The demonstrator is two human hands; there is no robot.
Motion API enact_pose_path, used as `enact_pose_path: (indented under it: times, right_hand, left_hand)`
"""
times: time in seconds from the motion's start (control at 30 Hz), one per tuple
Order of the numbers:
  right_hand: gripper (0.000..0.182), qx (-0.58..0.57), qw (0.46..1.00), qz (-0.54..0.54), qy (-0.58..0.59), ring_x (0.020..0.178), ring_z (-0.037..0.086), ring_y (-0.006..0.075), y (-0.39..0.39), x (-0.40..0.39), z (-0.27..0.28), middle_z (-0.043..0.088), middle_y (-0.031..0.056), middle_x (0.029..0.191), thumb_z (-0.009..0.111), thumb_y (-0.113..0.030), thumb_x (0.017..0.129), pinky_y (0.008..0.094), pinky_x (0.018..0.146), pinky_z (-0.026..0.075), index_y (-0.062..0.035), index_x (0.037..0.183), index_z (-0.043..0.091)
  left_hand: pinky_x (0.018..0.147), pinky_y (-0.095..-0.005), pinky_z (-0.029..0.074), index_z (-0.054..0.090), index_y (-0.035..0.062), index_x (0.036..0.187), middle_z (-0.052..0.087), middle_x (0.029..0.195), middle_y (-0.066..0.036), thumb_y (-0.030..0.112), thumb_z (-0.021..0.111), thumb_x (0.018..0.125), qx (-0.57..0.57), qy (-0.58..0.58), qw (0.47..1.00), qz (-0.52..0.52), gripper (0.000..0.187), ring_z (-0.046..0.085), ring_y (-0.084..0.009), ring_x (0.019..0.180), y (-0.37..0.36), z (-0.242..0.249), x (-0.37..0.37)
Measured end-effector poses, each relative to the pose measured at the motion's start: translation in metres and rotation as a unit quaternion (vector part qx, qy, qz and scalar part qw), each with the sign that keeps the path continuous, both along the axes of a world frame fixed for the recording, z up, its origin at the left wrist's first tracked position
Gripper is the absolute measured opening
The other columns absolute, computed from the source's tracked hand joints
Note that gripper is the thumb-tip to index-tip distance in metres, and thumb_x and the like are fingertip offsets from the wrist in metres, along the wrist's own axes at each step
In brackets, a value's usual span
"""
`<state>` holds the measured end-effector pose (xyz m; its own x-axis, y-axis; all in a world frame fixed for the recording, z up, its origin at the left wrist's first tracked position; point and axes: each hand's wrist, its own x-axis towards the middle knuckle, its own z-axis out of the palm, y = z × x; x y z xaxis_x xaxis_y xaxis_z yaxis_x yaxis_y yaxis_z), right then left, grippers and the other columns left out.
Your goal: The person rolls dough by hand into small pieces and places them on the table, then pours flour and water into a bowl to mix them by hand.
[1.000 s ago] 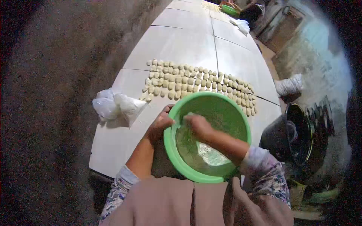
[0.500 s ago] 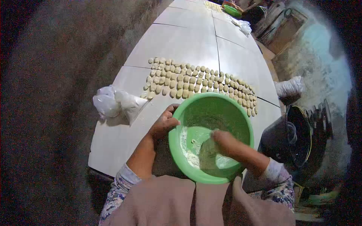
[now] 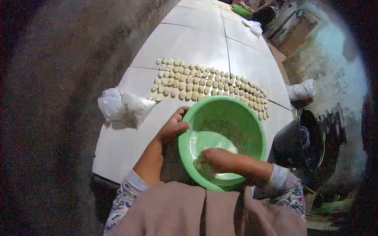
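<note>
A green plastic basin [image 3: 260, 131] tilts toward me at the near edge of the table. My left hand [image 3: 176, 125] grips its left rim, thumb over the edge and fingers outside. Inside the basin is my right hand [image 3: 212, 157], low and to the left against the bottom. Its fingers are smeared by motion, so I cannot see whether they hold anything. White powdery residue [image 3: 193, 143] coats part of the basin's inner surface. Just beyond the basin, several rows of small pale dough pieces [image 3: 193, 80] lie on the table.
The long white tabletop [image 3: 189, 43] stretches away from me. A plastic bag of white powder [image 3: 126, 106] sits at its left edge. To the right stands a black bucket [image 3: 289, 143], with a white sack [image 3: 302, 90] behind it. A white bag [image 3: 254, 27] lies farther off.
My right hand has moved left and lower inside the basin. The loose powder there looks more spread out. My left hand keeps its hold on the rim.
</note>
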<state>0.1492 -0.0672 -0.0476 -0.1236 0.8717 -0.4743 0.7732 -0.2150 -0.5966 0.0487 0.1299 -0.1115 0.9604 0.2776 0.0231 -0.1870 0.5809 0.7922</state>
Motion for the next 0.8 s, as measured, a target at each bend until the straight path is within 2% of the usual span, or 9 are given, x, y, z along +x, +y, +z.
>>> enact_pose_path:
  times: [0.07,0.1,0.13,0.2,0.3,0.4,0.5,0.67,0.8]
  right_hand:
    - [0.016,-0.012,0.994,-0.026,-0.106,0.081,0.061,0.0362,0.01,0.009,0.011,0.062,0.0216,0.088,0.059,-0.01,0.079,0.0438,0.07,0.046,-0.0005,0.092,0.063]
    - [0.017,0.048,0.989,-0.139,0.001,0.086,0.06,0.0384,0.009,0.04,-0.026,0.061,0.021,0.088,0.061,-0.01,0.079,0.0455,0.073,0.048,-0.0014,0.094,0.063]
    - [0.019,0.015,0.981,-0.107,-0.159,0.088,0.059,0.0391,0.029,0.035,0.013,0.061,0.0221,0.093,0.056,-0.014,0.085,0.0452,0.076,0.047,-0.0007,0.097,0.061]
    - [0.022,0.175,0.958,-0.22,-0.064,0.091,0.059,0.0396,0.045,0.04,-0.007,0.061,0.0243,0.097,0.049,-0.017,0.09,0.0458,0.079,0.046,-0.0001,0.097,0.059]
    - [0.038,0.104,0.953,-0.285,0.018,0.099,0.058,0.0429,0.045,0.001,-0.013,0.061,0.0265,0.103,0.037,-0.028,0.095,0.0471,0.089,0.042,0.0025,0.102,0.059]
    - [0.019,0.036,0.999,-0.017,-0.029,0.088,0.06,0.0402,0.016,-0.005,-0.01,0.062,0.0238,0.095,0.051,-0.013,0.084,0.0461,0.078,0.047,-0.0017,0.097,0.06]
    - [0.014,-0.084,0.99,0.045,-0.106,0.082,0.061,0.0401,-0.005,0.0,0.036,0.063,0.0215,0.089,0.056,-0.013,0.081,0.0456,0.074,0.048,-0.0027,0.09,0.058]
    - [0.042,-0.042,0.972,-0.036,-0.23,0.087,0.061,0.0423,-0.046,0.041,0.045,0.062,0.0212,0.095,0.069,-0.018,0.075,0.0472,0.075,0.049,-0.0017,0.108,0.05]
    - [0.054,-0.116,0.984,-0.059,-0.121,0.091,0.061,0.0407,-0.066,0.035,0.012,0.061,0.0213,0.103,0.069,-0.018,0.073,0.0462,0.083,0.049,-0.0017,0.119,0.045]
  left_hand:
    - [0.084,-0.0294,0.046,0.041,0.0035,0.124,0.055,0.109,-0.007,0.009,0.058,0.07,0.025,0.001,0.999,-0.03,0.057,0.055,-0.0159,0.097,0.004,0.002,0.001]
    - [0.084,-0.0292,0.046,0.041,0.0034,0.124,0.055,0.11,-0.007,0.008,0.058,0.069,0.034,0.037,0.998,-0.027,0.058,0.055,-0.0161,0.097,0.003,0.01,-0.002]
    - [0.084,-0.0292,0.046,0.041,0.0034,0.124,0.055,0.11,-0.007,0.008,0.058,0.069,0.035,0.035,0.998,-0.029,0.058,0.055,-0.0161,0.097,0.002,0.008,0.0]
    - [0.086,-0.0293,0.046,0.042,0.0037,0.124,0.054,0.111,-0.008,0.008,0.058,0.069,0.041,0.034,0.998,-0.023,0.057,0.054,-0.016,0.097,0.001,0.004,0.003]
    - [0.088,-0.0291,0.044,0.042,0.004,0.123,0.053,0.11,-0.007,0.008,0.057,0.069,0.069,0.032,0.997,-0.017,0.056,0.053,-0.0158,0.098,0.004,0.005,0.001]
    - [0.088,-0.029,0.044,0.042,0.0039,0.124,0.053,0.109,-0.007,0.01,0.057,0.069,0.063,0.003,0.998,-0.009,0.057,0.052,-0.016,0.099,0.004,-0.003,0.0]
    - [0.085,-0.029,0.044,0.042,0.003,0.124,0.054,0.108,-0.008,0.012,0.058,0.068,0.08,0.034,0.996,0.002,0.059,0.053,-0.0165,0.096,0.006,-0.001,0.002]
    - [0.085,-0.0297,0.044,0.043,0.0031,0.123,0.054,0.107,-0.008,0.012,0.059,0.068,0.055,0.031,0.998,-0.008,0.058,0.053,-0.0167,0.095,0.005,0.006,-0.001]
    - [0.082,-0.0284,0.046,0.044,0.0035,0.12,0.054,0.103,-0.008,0.013,0.06,0.067,0.067,0.022,0.998,0.0,0.056,0.054,-0.0166,0.093,0.001,0.002,0.004]
